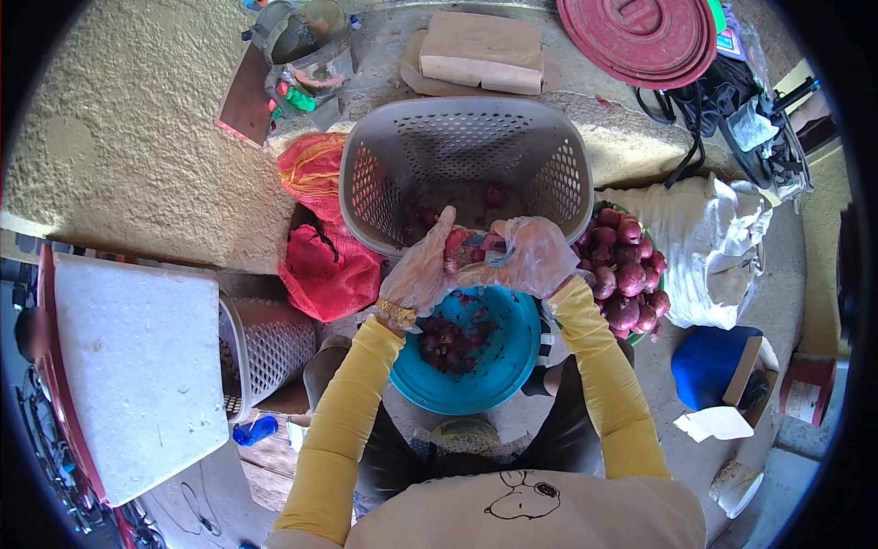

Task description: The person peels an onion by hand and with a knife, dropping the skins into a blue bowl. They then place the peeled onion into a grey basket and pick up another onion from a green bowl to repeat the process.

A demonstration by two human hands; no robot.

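Note:
My left hand (pixel 417 273), in a clear plastic glove, is closed round a red onion (pixel 454 242) above the near rim of the grey perforated basket (pixel 462 169). Close beside it, my gloved right hand (pixel 541 256) has its fingers bent round something small and partly hidden, perhaps a small knife. A few red onions (pixel 495 195) lie at the bottom of the basket. Below both hands, between my legs, a blue basin (pixel 428 395) holds dark red onion skins (pixel 453 346). Many red onions (pixel 629 276) are heaped to the right of my right hand.
Red mesh sacks (pixel 331 274) lie left of the basket, a white sack (pixel 713 242) right of the heap. A white foam-like box lid (pixel 137 366) and another basket (pixel 274 352) stand left. Behind are a cardboard box (pixel 482 50) and a dark red lid (pixel 631 41).

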